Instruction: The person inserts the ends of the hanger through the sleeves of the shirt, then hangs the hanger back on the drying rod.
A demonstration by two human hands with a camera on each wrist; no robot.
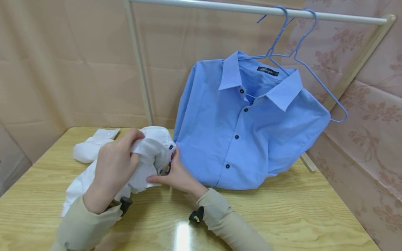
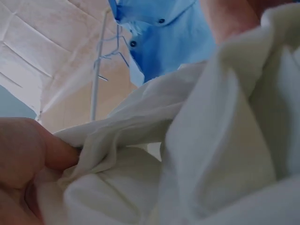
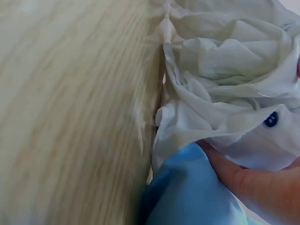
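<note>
A crumpled white shirt (image 1: pixel 154 139) with dark buttons is bunched up over the table's left half. My left hand (image 1: pixel 114 165) grips its gathered cloth from above, thumb and fingers pinching a fold. At the buttoned edge, my right hand (image 1: pixel 182 176) holds the shirt, thumb on the near side and fingers partly hidden behind the cloth. A dark button (image 3: pixel 271 119) shows close to the right hand's fingers in the right wrist view. One cuffed sleeve (image 1: pixel 94 141) of the white shirt lies to the left of my left hand.
A blue shirt (image 1: pixel 213 122) hangs from a blue wire hanger on the white rail (image 1: pixel 220 5), its lower part at the wooden table (image 1: pixel 282 209). Beside it, a second blue hanger (image 1: pixel 323 85) overlaps its shoulder. Beige curtain (image 1: pixel 78 62) stands behind.
</note>
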